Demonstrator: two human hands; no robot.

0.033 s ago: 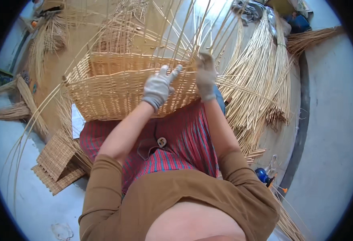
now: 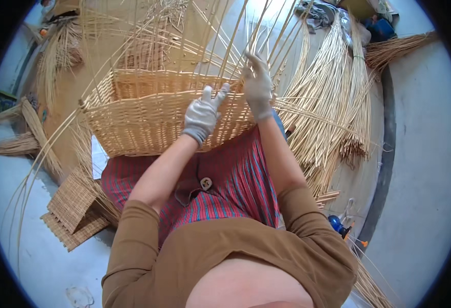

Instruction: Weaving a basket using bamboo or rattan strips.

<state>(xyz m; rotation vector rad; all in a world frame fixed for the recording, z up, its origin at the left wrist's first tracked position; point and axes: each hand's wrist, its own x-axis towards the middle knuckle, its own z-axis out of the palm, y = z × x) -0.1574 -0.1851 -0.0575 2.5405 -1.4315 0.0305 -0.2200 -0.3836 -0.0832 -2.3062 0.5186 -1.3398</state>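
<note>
Sits among cane, in a brown top, with a red striped cloth over the lap. Supports a tan basket lengthwise across the knees, with its open side up and its near wall in full view. Lays the gloved left hand against that near wall, right of centre, with fingertips up at the rim; spreads two fingers apart there, with a clear gap between. Cannot tell of any pinch on the weave, with the palm side hidden.

Holds the gloved right hand up at the basket's right end, above the rim and among upright rods; bends the fingers loosely over, parted from the thumb. Cannot tell of any contact with a rod there.

Faces a tall spray of rods, spread along the basket's far side and thickest near the right hand. Works beside two woven mats, overlapping at lower left, and a broad, pale cane bundle, fanned out at right. Looks past the basket to a woven panel on the floor, a straw bundle at upper left and a brown bundle at upper right.
</note>
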